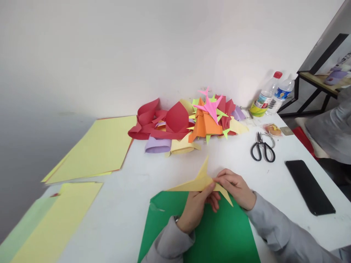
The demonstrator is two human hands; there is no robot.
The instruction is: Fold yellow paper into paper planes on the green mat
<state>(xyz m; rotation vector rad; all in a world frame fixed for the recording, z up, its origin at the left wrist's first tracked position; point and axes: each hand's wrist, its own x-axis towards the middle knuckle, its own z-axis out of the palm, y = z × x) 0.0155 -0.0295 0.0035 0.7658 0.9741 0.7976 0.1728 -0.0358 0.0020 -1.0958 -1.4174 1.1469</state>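
Note:
A folded pale-yellow paper plane, with pointed wings and a long nose to the left, is held above a green sheet. My left hand pinches its lower middle between thumb and fingers, the fingers curled underneath. With its fingertips closed on the folded paper near the tail end, my right hand touches the plane from the right. The two hands nearly meet there. What lies under the left thumb is hidden.
Folded paper pieces, including a pink paper plane and an orange one, pile against the wall. Yellow sheets lie left. Scissors, a black phone-like slab and plastic bottles stand or lie right. A person's grey sleeve shows far right.

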